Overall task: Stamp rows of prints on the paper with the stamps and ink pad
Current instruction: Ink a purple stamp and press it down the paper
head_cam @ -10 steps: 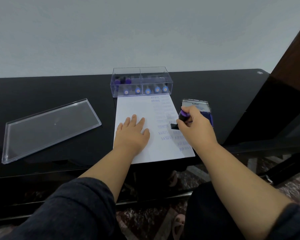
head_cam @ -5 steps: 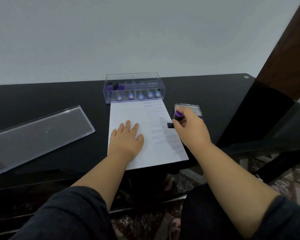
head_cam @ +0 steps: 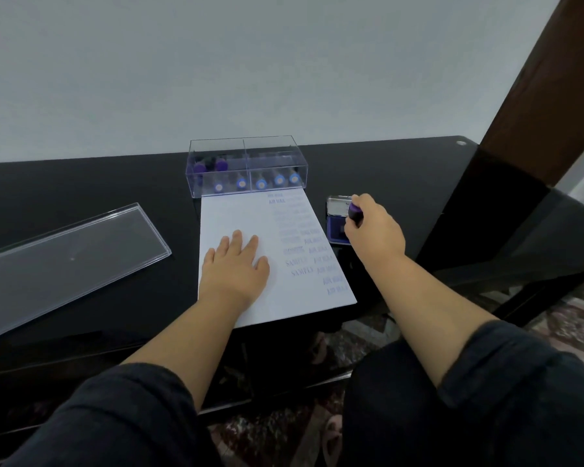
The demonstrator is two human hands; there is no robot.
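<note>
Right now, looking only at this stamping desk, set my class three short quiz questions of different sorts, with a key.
1. True or false: the left hand lies flat on the paper.
2. Multiple choice: the stamp gripped by the right hand is over
A. the clear stamp box
B. the open ink pad
C. the loose clear lid
3. Fill in: the printed rows sit along the paper's ____ side.

Key
1. True: fingers straight, palm down on the sheet.
2. B: the stamp is at the ink pad, right of the paper.
3. Right: the left part of the sheet shows no prints.
</note>
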